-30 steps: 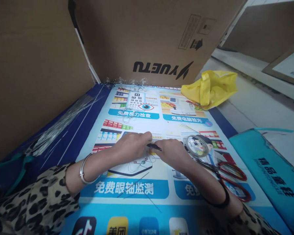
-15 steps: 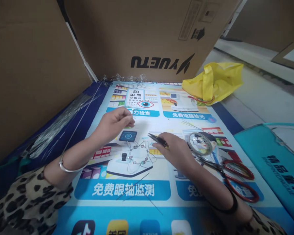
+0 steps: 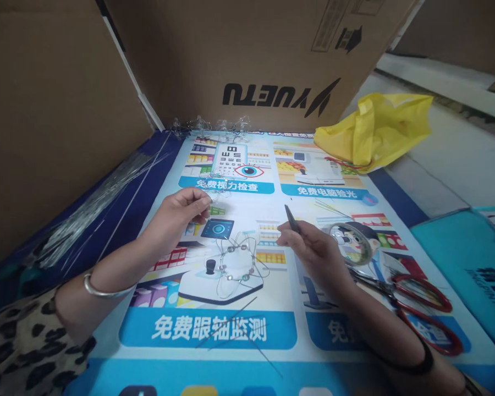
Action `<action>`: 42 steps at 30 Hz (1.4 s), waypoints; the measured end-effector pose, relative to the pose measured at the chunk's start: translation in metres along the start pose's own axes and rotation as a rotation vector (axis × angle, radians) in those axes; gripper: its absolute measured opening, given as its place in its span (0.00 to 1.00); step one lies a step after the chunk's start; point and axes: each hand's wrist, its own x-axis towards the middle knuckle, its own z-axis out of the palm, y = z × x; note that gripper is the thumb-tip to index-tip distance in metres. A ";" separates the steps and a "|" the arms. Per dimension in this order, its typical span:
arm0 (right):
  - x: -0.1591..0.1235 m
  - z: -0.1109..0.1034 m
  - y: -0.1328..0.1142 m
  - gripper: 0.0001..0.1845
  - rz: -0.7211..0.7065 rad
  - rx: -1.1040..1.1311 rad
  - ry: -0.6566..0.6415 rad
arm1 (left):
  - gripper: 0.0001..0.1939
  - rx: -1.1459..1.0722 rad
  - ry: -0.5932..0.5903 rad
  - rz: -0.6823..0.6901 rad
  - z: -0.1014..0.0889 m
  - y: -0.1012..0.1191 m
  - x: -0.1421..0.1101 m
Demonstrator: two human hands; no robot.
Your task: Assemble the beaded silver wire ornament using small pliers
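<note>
My left hand (image 3: 184,208) is closed in a pinch above the printed sheet. A thin wire may be at its fingertips, too faint to make out. In my right hand (image 3: 319,247) is a pair of dark pointed pliers (image 3: 291,217), jaws aimed up and away from me; the handles are hidden in the palm. Between the hands lies a ring of thin wire with beads (image 3: 237,263), loose wire ends looping around it. Another small beaded wire piece (image 3: 223,184) rests just beyond my left fingers.
Red-handled scissors (image 3: 421,297) and a roll of clear tape (image 3: 350,243) lie by my right forearm. A bundle of wires (image 3: 91,212) is at left. Wire pieces (image 3: 206,127) line the cardboard box (image 3: 247,55). A yellow bag (image 3: 379,132) sits back right, cut wires (image 3: 239,324) in front.
My right hand has moved right with the pliers, which now point more upward. My left hand has shifted slightly left and down. The view has shifted a little.
</note>
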 end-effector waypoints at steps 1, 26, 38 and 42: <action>0.000 0.001 0.000 0.10 0.017 -0.015 -0.007 | 0.09 0.013 -0.006 0.006 0.001 0.000 -0.001; 0.005 0.012 -0.025 0.08 0.008 0.028 -0.151 | 0.06 0.498 -0.355 0.203 0.053 0.031 -0.024; 0.002 0.013 -0.016 0.09 0.040 -0.100 -0.170 | 0.08 0.818 -0.389 0.401 0.035 0.012 -0.006; 0.002 0.017 -0.018 0.10 0.018 -0.194 -0.154 | 0.08 0.946 -0.439 0.415 0.032 0.005 -0.004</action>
